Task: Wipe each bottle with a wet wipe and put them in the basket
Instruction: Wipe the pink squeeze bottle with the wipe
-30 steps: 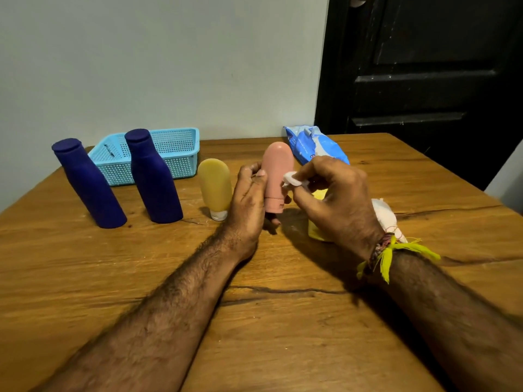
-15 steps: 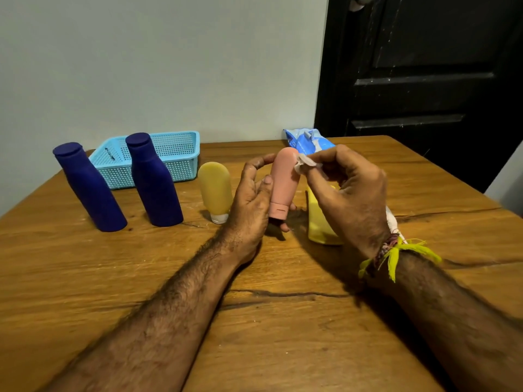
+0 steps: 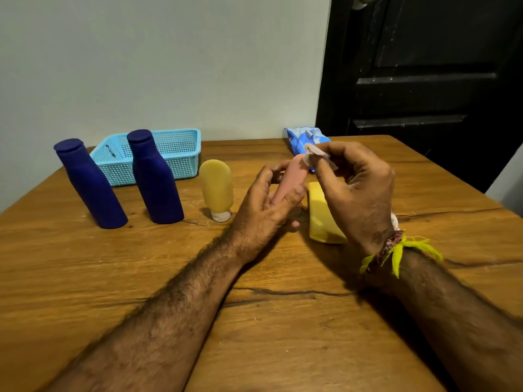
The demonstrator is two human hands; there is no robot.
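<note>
At the left of the frame two dark blue bottles (image 3: 90, 183) (image 3: 155, 176) stood in front of a light blue basket (image 3: 181, 154), with a yellow tube (image 3: 216, 189) standing cap-down just right of them on the wooden table (image 3: 113, 278). At centre the left hand (image 3: 266, 205) gripped a pink bottle (image 3: 291, 178), fingers curled round its lower part, its rounded end tilted up to the right. There the right hand (image 3: 359, 193) pinched a wet wipe (image 3: 315, 154) against the bottle's top, above a yellow bottle (image 3: 321, 219) and in front of the blue wipes pack (image 3: 300, 138).
</note>
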